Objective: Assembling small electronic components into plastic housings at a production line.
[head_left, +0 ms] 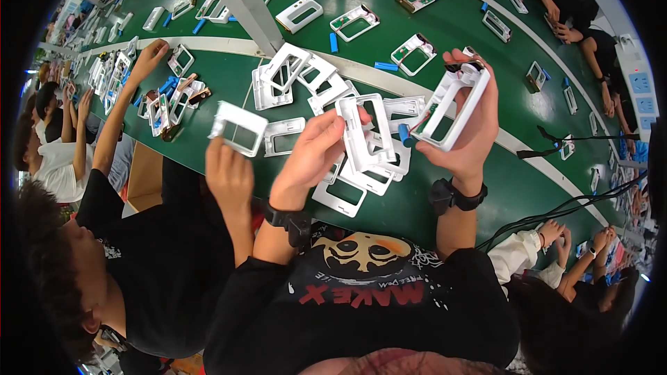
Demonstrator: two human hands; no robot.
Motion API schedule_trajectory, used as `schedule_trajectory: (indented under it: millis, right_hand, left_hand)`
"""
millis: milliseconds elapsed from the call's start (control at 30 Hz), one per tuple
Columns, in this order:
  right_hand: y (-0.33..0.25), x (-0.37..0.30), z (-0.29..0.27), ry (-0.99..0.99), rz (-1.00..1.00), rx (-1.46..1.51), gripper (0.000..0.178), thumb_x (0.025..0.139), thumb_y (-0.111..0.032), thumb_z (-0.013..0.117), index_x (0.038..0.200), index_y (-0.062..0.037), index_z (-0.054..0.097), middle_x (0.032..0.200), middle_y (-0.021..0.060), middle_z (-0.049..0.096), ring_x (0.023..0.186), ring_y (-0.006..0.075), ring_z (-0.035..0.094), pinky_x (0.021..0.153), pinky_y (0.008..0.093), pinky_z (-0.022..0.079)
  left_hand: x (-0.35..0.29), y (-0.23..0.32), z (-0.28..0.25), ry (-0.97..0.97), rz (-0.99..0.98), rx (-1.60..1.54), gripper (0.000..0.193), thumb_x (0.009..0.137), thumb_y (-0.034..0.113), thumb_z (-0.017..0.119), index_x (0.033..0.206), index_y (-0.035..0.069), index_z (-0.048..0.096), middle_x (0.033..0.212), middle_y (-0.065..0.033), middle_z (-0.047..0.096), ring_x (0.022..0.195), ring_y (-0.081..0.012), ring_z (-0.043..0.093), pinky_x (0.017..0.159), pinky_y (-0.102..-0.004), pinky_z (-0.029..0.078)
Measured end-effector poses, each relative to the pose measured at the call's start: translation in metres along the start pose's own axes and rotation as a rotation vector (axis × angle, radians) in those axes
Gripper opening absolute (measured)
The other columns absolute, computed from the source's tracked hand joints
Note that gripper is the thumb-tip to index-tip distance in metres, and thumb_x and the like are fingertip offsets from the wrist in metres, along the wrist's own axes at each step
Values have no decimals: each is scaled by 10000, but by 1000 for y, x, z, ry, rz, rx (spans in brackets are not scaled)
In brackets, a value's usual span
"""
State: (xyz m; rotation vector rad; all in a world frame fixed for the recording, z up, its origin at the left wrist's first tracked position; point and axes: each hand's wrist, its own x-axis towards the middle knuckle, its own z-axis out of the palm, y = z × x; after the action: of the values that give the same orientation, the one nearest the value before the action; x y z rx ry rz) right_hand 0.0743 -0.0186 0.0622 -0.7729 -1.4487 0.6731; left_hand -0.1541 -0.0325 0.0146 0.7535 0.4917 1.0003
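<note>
My left hand point(316, 149) grips an empty white plastic frame point(381, 128) by its left side, with thumb and fingers closed on it. In my right hand point(479, 121), raised to the right, sits a white housing point(455, 114) with a rectangular opening, a small green circuit board and thin wires. A blue cylindrical battery point(405, 135) hangs at its lower left by a wire. The two parts are apart. Beneath and beyond my left hand lies a loose pile of white frames point(333, 90), partly hidden by the frame I hold.
To my left, a co-worker's hand point(229, 170) holds a white frame point(240, 128); the other reaches past several wired housings point(170, 107). Housings and blue batteries point(333, 43) lie on the green belt point(445, 21) beyond a pale rail point(517, 146). A metal post point(236, 0) and black cables point(556, 208) stand nearby.
</note>
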Motion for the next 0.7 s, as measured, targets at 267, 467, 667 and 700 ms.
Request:
schedule_trajectory:
  millis: [267, 467, 667, 700]
  right_hand:
    - [7, 10, 47, -41, 6, -12, 1169, 556, -325, 914, 1450, 39, 254, 1405, 217, 416, 1305, 347, 448, 1097, 499, 371]
    - [6, 9, -25, -2, -9, 52, 1142, 512, -238, 905, 1431, 37, 285, 1371, 201, 447, 1259, 300, 473, 1061, 442, 389]
    - [1, 16, -27, -7, -70, 50, 1161, 540, -291, 912, 1440, 47, 261, 1393, 245, 413, 1299, 346, 451, 1075, 490, 402]
    - [4, 18, -20, -21, -66, 34, 1156, 535, -272, 908, 1440, 47, 263, 1393, 241, 416, 1297, 341, 452, 1072, 485, 406]
  left_hand:
    - [4, 15, -31, 39, -251, -476, 481, 1033, 389, 389, 1267, -15, 504, 1215, -209, 581, 1042, -383, 630, 891, -524, 536]
    - [43, -27, 12, -162, -498, -538, 518, 1027, 457, 361, 1299, 31, 473, 1181, -232, 588, 950, -403, 671, 696, -478, 614]
    - [75, -34, 33, -141, -623, -320, 563, 1018, 513, 326, 1346, 73, 447, 1128, -181, 627, 775, -328, 701, 608, -415, 625]
    - [77, -31, 33, -119, -668, -284, 574, 1017, 523, 315, 1358, 79, 440, 1118, -166, 632, 754, -310, 702, 612, -413, 625]
